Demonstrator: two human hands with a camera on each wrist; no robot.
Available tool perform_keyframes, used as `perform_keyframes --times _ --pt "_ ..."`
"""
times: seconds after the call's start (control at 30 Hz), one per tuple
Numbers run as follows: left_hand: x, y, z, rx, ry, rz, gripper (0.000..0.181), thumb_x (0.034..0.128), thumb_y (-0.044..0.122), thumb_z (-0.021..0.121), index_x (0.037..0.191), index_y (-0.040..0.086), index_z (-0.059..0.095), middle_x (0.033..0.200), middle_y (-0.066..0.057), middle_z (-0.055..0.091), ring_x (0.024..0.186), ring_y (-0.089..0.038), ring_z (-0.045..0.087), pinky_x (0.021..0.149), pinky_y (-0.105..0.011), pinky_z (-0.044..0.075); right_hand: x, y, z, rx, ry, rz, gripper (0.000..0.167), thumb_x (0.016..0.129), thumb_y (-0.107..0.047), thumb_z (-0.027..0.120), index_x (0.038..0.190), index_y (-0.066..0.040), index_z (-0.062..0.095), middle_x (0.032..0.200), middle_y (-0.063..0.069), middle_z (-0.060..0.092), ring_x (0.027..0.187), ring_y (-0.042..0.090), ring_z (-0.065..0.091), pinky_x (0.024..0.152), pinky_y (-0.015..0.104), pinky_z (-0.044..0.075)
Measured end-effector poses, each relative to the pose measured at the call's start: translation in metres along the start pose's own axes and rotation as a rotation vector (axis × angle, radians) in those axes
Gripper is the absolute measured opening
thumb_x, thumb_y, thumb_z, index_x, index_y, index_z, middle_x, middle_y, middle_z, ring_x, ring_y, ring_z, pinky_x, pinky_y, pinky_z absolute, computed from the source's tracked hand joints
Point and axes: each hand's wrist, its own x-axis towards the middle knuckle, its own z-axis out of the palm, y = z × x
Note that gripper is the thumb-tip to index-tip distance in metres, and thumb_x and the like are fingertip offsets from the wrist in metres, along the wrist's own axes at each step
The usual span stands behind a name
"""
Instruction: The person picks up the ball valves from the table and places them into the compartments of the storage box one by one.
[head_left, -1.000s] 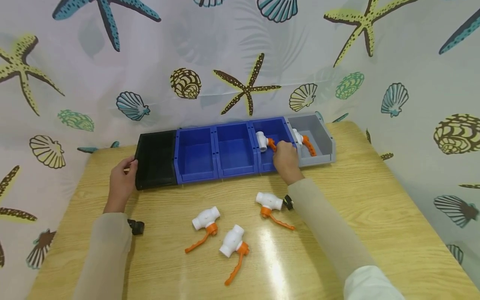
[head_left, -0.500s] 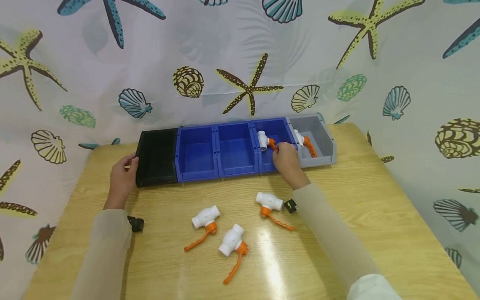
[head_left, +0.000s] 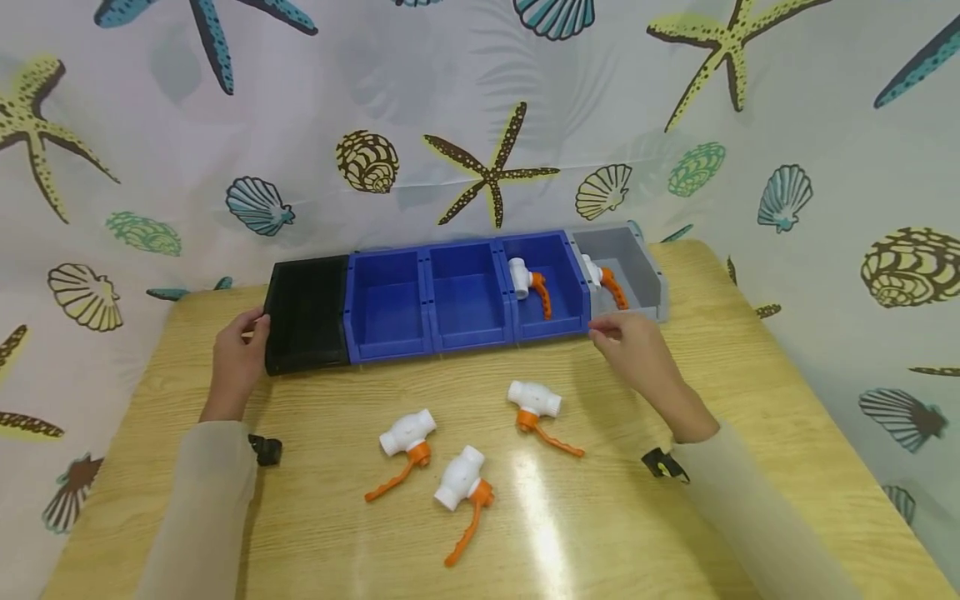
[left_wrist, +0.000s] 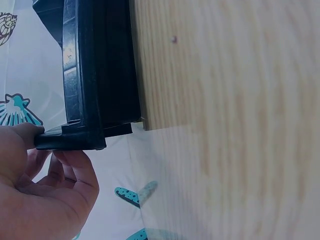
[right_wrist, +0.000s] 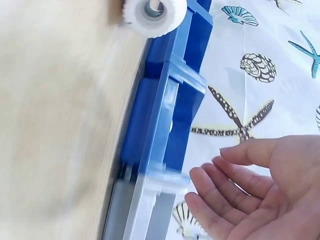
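My left hand (head_left: 237, 354) pinches the left rim of the black bin (head_left: 307, 317); in the left wrist view the thumb lies above the rim and the curled fingers below it. My right hand (head_left: 633, 346) holds nothing, its fingers loosely bent, just in front of the grey bin (head_left: 643, 279). A white ball valve with an orange handle (head_left: 519, 280) lies in the rightmost blue bin (head_left: 551, 331). Another ball valve (head_left: 613, 287) sits in the grey bin. On the table lie three more: one ball valve (head_left: 534, 400), a second valve (head_left: 408, 433) and a third valve (head_left: 459, 479).
Two blue bins, the left one (head_left: 388, 310) and the middle one (head_left: 467, 293), stand between the black bin and the valve's blue bin, all joined in a row. Behind the wooden table (head_left: 337, 542) hangs a cloth (head_left: 420, 75) printed with shells and starfish.
My right hand has let go of the valve's orange handle in the rightmost blue bin and moved right and toward me. The left hand stays on the black bin.
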Motion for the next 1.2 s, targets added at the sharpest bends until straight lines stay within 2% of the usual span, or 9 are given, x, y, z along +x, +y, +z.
perform_keyframes --times 0.1,0.27,0.37,0.47,0.63,0.83,1.07,1.2 --pt "0.0 0.0 -0.001 0.003 0.008 0.005 0.054 0.099 0.042 0.034 0.138 0.007 0.044 0.124 -0.016 0.051 0.101 -0.027 0.047 0.074 -0.027 0.04 -0.02 0.012 -0.008 -0.014 -0.032 0.005 0.019 0.091 -0.012 0.059 0.102 0.001 0.068 0.099 0.015 0.067 0.092 0.032 0.062 0.079 0.045 0.048" --pt "0.001 -0.001 0.001 0.004 0.007 0.018 0.053 0.0993 0.041 0.033 0.138 0.005 0.044 0.123 -0.018 0.051 0.104 -0.028 0.046 0.078 -0.033 0.041 -0.062 0.03 -0.011 -0.01 -0.07 0.027 0.02 0.091 -0.012 0.059 0.105 0.001 0.067 0.101 0.015 0.067 0.094 0.034 0.061 0.078 0.046 0.049" --pt "0.002 0.0 0.0 0.003 0.001 0.012 0.054 0.0993 0.041 0.033 0.138 0.006 0.043 0.125 -0.018 0.051 0.106 -0.028 0.046 0.08 -0.036 0.041 -0.083 0.036 -0.011 0.005 -0.11 0.03 0.019 0.091 -0.011 0.06 0.104 0.001 0.067 0.101 0.013 0.067 0.093 0.032 0.062 0.077 0.043 0.05" --pt "0.002 -0.001 -0.001 0.011 0.008 0.014 0.053 0.0994 0.041 0.033 0.138 0.006 0.043 0.126 -0.018 0.05 0.105 -0.028 0.046 0.08 -0.034 0.042 -0.096 0.039 -0.01 0.026 -0.173 0.033 0.018 0.09 -0.011 0.061 0.103 0.0 0.067 0.098 0.01 0.067 0.089 0.027 0.063 0.074 0.038 0.051" --pt "0.0 0.0 -0.001 0.016 0.022 0.018 0.051 0.0996 0.039 0.034 0.137 0.006 0.045 0.124 -0.017 0.052 0.102 -0.026 0.047 0.076 -0.027 0.04 -0.106 0.035 -0.002 0.049 -0.268 -0.009 0.016 0.091 -0.01 0.06 0.102 -0.002 0.068 0.096 0.005 0.068 0.084 0.018 0.063 0.07 0.029 0.051" --pt "-0.002 0.002 0.001 0.008 0.02 0.015 0.051 0.0995 0.039 0.034 0.136 0.005 0.046 0.123 -0.017 0.052 0.099 -0.024 0.047 0.073 -0.024 0.039 -0.111 0.018 0.016 0.041 -0.306 -0.12 0.013 0.089 -0.007 0.061 0.099 -0.004 0.069 0.094 0.001 0.067 0.083 0.014 0.062 0.069 0.025 0.051" --pt "-0.002 0.002 0.001 0.002 0.008 -0.002 0.053 0.0993 0.041 0.033 0.138 0.007 0.043 0.126 -0.017 0.05 0.103 -0.026 0.046 0.079 -0.031 0.041 -0.114 0.002 0.035 -0.048 -0.317 -0.235 0.016 0.085 -0.008 0.066 0.1 -0.005 0.068 0.093 -0.001 0.066 0.085 0.013 0.062 0.072 0.027 0.051" --pt "-0.001 0.001 0.001 0.001 0.007 -0.012 0.053 0.0991 0.042 0.033 0.139 0.007 0.043 0.126 -0.017 0.05 0.105 -0.027 0.046 0.081 -0.035 0.041 -0.113 -0.001 0.041 -0.042 -0.321 -0.267 0.017 0.083 -0.005 0.068 0.1 -0.004 0.068 0.091 0.0 0.066 0.082 0.012 0.062 0.071 0.027 0.051"
